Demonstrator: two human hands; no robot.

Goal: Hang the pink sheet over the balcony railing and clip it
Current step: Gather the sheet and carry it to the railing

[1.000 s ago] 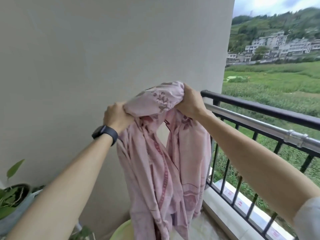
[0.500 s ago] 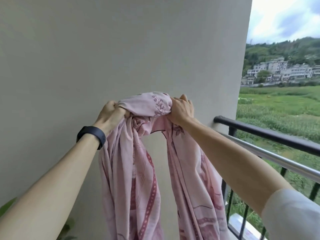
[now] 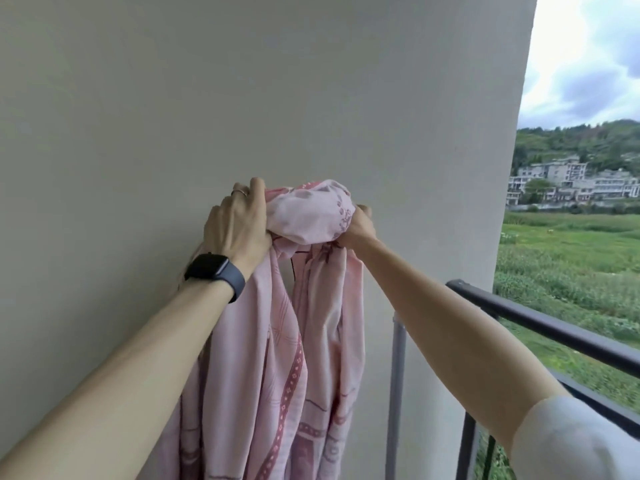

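Both hands hold the pink sheet point(image 3: 311, 327) bunched up high against the wall: left hand point(image 3: 239, 226) and right hand point(image 3: 358, 225) have fingers curled tight round the wad, probably to find an edge. Long folds hang down; the railing point(image 3: 540, 323) on the right is bare, nothing draped or clipped yet.

Dark balcony railing point(image 3: 554, 332) against pale wall point(image 3: 242, 81)

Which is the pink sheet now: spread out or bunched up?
Bunched up. The left hand and right hand grip the sheet in a wad; the rest hangs in folds.
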